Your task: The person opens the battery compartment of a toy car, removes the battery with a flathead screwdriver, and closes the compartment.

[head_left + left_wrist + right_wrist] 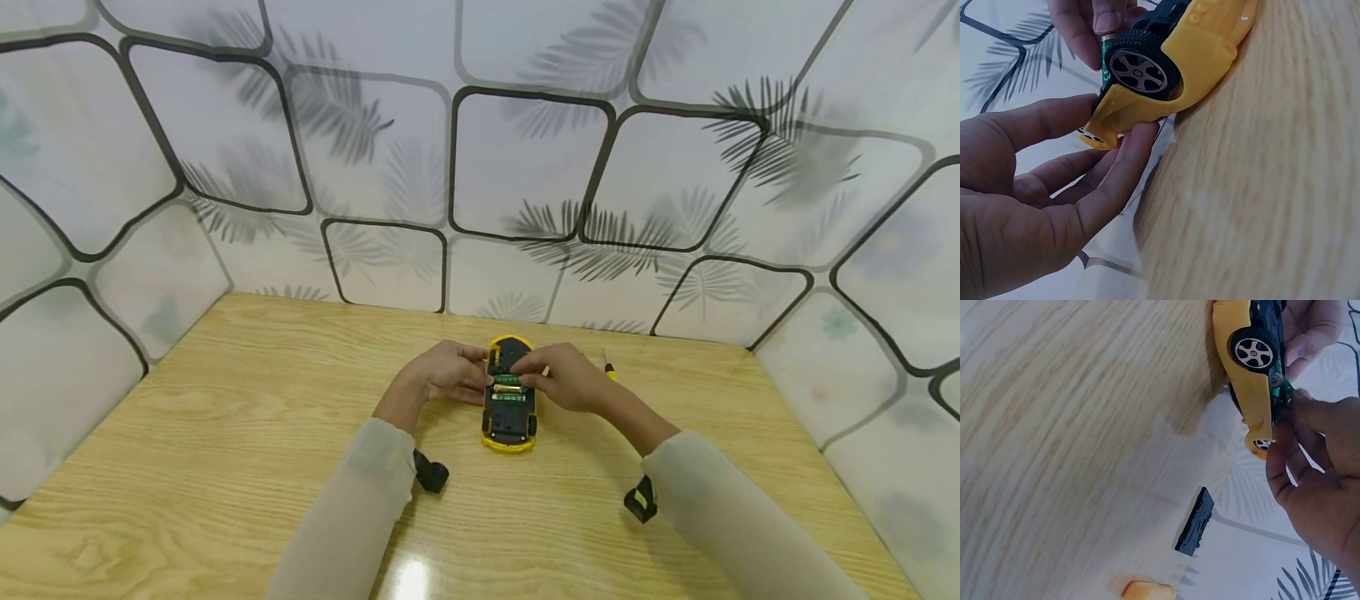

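Note:
A yellow toy car (512, 425) lies wheels-up on the table, its black underside showing. Three green-and-gold batteries (508, 398) sit side by side across its open compartment. My left hand (452, 373) holds the car's left side, thumb near the underside and fingers along the yellow body (1204, 56). From the other side, my right hand (567, 377) has thumb and fingertips at the battery nearest the wall. In the left wrist view that green battery (1107, 69) stands out past the wheel (1138, 72), with a right fingertip at its end. The right fingers partly hide it.
A small screwdriver (611, 372) with a yellow-and-black handle lies to the right, beyond my right hand. A black battery cover (1196, 522) rests on the table near it. Patterned walls (390, 167) enclose the wooden table (225, 417) at the back and sides.

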Available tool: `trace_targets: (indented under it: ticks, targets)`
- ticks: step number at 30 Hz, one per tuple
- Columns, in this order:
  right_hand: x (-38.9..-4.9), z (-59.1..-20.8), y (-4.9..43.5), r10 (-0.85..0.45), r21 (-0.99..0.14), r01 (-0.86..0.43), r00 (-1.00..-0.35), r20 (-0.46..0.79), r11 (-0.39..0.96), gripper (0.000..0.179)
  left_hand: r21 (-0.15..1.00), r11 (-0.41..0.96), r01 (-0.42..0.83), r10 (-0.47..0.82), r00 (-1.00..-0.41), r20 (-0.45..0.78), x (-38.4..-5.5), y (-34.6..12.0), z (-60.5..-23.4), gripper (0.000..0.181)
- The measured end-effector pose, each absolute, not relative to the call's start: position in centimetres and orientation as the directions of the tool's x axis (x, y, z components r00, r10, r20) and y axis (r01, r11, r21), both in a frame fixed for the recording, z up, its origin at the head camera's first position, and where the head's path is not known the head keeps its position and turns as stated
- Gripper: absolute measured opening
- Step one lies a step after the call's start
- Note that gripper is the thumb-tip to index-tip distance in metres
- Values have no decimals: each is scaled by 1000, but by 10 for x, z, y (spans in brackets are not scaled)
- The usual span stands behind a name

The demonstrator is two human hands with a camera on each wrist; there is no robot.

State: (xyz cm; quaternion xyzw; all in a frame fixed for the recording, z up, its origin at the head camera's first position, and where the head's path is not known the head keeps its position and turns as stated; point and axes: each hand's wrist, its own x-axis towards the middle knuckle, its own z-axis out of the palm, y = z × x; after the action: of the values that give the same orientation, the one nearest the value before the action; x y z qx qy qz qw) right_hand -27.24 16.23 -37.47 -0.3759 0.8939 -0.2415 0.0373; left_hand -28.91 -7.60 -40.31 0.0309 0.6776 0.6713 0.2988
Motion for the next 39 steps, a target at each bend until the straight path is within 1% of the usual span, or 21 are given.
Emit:
trace_targets:
  ticks: [4,9,13,18,23,30,36,39]
  targets:
    - [-272,-373,160,-695,-483,-637,-715,80,600,28,928,99,-360,442,-819,-365,-289,-76,-403,73]
    - [-274,-376,154,-670,-473,-605,-741,40,641,31,930,102,-353,443,-821,-361,-290,-76,-403,73]
    - [-276,-378,147,-655,-453,-599,-755,44,660,24,931,104,-349,442,-823,-358,-290,-76,-403,73]
    - [-276,-377,141,-646,-462,-590,-762,47,662,13,931,105,-351,436,-825,-360,-290,-76,-403,73]
    - [-276,-374,138,-642,-462,-580,-766,30,671,6,928,104,-359,428,-826,-367,-289,-77,-402,73]
    - [-275,-368,137,-625,-451,-550,-781,-22,703,10,927,100,-362,431,-824,-369,-289,-77,-403,72]
    - [-273,-365,142,-623,-474,-540,-782,-22,695,17,928,97,-360,435,-823,-365,-289,-77,-403,72]
    - [-273,-364,146,-622,-464,-549,-783,-6,695,21,929,94,-358,438,-823,-361,-289,-77,-403,73]
